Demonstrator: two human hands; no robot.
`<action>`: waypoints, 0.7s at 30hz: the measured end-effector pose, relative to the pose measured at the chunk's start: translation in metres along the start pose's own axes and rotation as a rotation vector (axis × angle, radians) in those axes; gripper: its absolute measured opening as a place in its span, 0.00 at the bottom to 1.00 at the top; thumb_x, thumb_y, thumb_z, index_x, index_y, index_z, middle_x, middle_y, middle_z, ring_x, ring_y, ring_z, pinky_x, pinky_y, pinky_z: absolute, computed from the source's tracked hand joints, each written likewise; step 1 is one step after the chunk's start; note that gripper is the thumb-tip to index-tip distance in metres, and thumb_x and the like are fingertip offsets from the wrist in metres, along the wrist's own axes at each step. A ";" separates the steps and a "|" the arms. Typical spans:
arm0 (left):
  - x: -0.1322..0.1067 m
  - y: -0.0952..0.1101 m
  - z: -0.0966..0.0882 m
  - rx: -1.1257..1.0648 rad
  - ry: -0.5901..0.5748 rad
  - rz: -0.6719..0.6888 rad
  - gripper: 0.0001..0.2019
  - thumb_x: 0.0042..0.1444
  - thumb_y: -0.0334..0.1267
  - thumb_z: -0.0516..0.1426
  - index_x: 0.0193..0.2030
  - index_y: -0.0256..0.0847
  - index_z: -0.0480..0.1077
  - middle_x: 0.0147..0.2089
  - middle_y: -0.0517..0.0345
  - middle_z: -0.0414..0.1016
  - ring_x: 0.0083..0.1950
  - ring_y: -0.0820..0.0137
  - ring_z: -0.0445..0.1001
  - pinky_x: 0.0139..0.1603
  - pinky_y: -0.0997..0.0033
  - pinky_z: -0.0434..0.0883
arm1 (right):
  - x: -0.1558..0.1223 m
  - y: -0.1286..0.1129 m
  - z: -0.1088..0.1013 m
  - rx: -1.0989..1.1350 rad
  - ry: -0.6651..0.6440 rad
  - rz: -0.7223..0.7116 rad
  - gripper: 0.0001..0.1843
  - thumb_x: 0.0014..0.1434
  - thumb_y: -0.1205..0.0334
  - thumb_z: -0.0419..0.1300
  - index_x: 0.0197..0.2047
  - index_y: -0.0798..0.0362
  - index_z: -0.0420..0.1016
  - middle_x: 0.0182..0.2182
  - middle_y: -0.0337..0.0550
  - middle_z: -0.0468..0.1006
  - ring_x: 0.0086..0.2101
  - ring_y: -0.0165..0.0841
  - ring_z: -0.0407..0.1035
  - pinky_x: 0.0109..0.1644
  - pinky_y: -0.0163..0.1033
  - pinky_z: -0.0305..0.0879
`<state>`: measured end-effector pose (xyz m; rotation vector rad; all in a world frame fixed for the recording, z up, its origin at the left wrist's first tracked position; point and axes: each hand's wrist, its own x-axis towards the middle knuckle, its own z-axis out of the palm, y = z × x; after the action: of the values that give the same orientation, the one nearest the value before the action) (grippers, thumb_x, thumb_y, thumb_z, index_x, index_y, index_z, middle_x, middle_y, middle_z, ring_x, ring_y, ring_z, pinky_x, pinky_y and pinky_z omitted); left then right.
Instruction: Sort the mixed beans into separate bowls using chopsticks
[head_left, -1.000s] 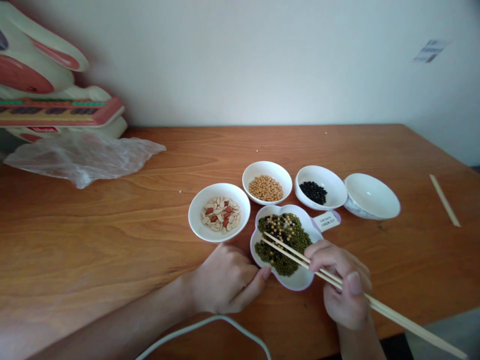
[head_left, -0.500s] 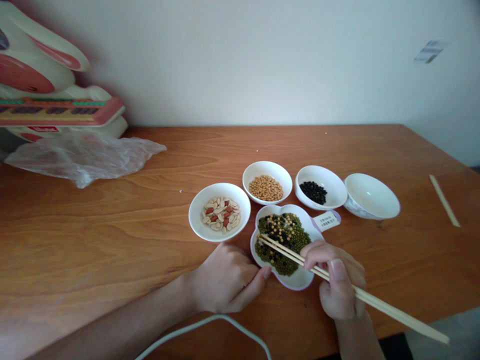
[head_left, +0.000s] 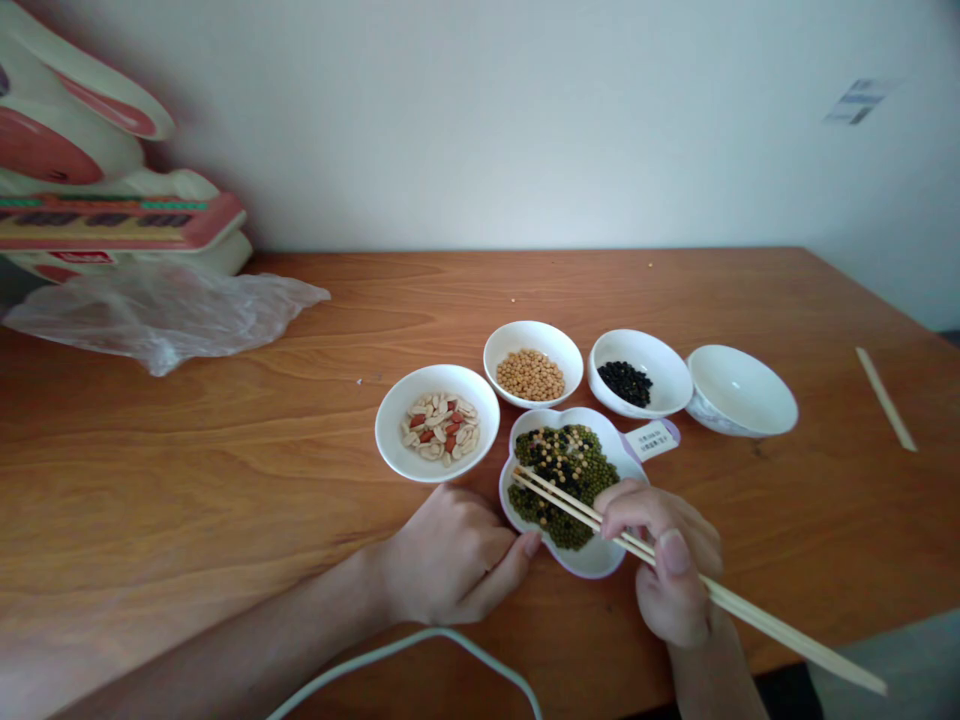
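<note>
My right hand (head_left: pixel 671 560) grips a pair of chopsticks (head_left: pixel 772 620). Their tips lie among the beans at the left side of a white, scalloped dish (head_left: pixel 604 562) with a lilac rim; whether they pinch a bean is too small to tell. Green mung beans (head_left: pixel 574 532) fill much of the dish, with black and yellow beans mixed among them. At the dish's near-left rim, my left hand (head_left: pixel 457 560) is closed, its thumb against the edge and its other fingers curled and partly hidden. Directly behind that hand stands a white bowl of peanuts (head_left: pixel 441 430).
Behind the dish are a bowl of yellow soybeans (head_left: pixel 531 376), a bowl of black beans (head_left: pixel 625 384) and an empty white bowl (head_left: pixel 742 390). A single chopstick (head_left: pixel 886 400) lies far right. A plastic bag (head_left: pixel 169 315) and toy (head_left: pixel 112 215) sit left; a white cable (head_left: pixel 435 632) loops in front.
The chopsticks and my right hand have shifted very slightly left, the tips staying at the dish's left side. The whole view has drifted a little. My left hand keeps its place at the rim.
</note>
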<state>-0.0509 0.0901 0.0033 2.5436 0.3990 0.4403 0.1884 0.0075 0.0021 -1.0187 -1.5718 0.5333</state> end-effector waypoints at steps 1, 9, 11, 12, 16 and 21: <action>0.000 0.000 0.000 -0.002 0.001 0.003 0.24 0.78 0.37 0.47 0.25 0.40 0.64 0.21 0.59 0.72 0.20 0.75 0.64 0.25 0.63 0.51 | 0.000 0.000 0.000 -0.001 0.001 0.001 0.23 0.78 0.52 0.44 0.39 0.51 0.74 0.32 0.42 0.75 0.33 0.34 0.73 0.37 0.42 0.64; 0.001 0.000 -0.001 0.008 0.017 0.014 0.25 0.77 0.36 0.47 0.25 0.40 0.66 0.21 0.58 0.72 0.19 0.75 0.64 0.24 0.63 0.51 | 0.003 -0.004 -0.001 -0.018 0.012 -0.001 0.22 0.77 0.53 0.45 0.35 0.51 0.72 0.29 0.42 0.73 0.30 0.35 0.71 0.33 0.42 0.61; 0.001 0.000 -0.001 0.010 0.016 0.010 0.25 0.77 0.36 0.47 0.25 0.40 0.66 0.21 0.58 0.72 0.19 0.75 0.64 0.24 0.63 0.51 | 0.005 -0.004 -0.001 -0.025 0.031 -0.009 0.21 0.77 0.58 0.45 0.35 0.51 0.73 0.28 0.42 0.73 0.29 0.34 0.72 0.33 0.42 0.63; 0.001 0.000 -0.001 0.011 0.014 0.009 0.25 0.77 0.36 0.47 0.25 0.40 0.66 0.21 0.58 0.72 0.19 0.75 0.64 0.24 0.63 0.50 | 0.005 -0.004 -0.001 -0.025 0.045 -0.012 0.21 0.76 0.60 0.46 0.34 0.51 0.73 0.28 0.42 0.73 0.30 0.35 0.72 0.33 0.42 0.64; 0.000 0.000 -0.001 0.010 0.009 0.016 0.25 0.77 0.36 0.47 0.25 0.40 0.66 0.21 0.58 0.72 0.19 0.75 0.64 0.24 0.63 0.51 | 0.003 -0.002 0.001 -0.039 0.087 -0.025 0.20 0.75 0.65 0.47 0.33 0.51 0.74 0.27 0.42 0.74 0.30 0.36 0.74 0.34 0.42 0.67; -0.001 0.001 0.000 0.013 0.004 0.007 0.25 0.77 0.37 0.47 0.25 0.39 0.66 0.21 0.59 0.72 0.19 0.75 0.64 0.24 0.63 0.50 | 0.001 -0.002 0.003 -0.042 0.152 -0.054 0.20 0.74 0.66 0.47 0.33 0.51 0.76 0.26 0.42 0.75 0.30 0.36 0.75 0.35 0.42 0.69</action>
<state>-0.0514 0.0893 0.0033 2.5576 0.3955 0.4472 0.1850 0.0080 0.0029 -1.0212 -1.4766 0.3786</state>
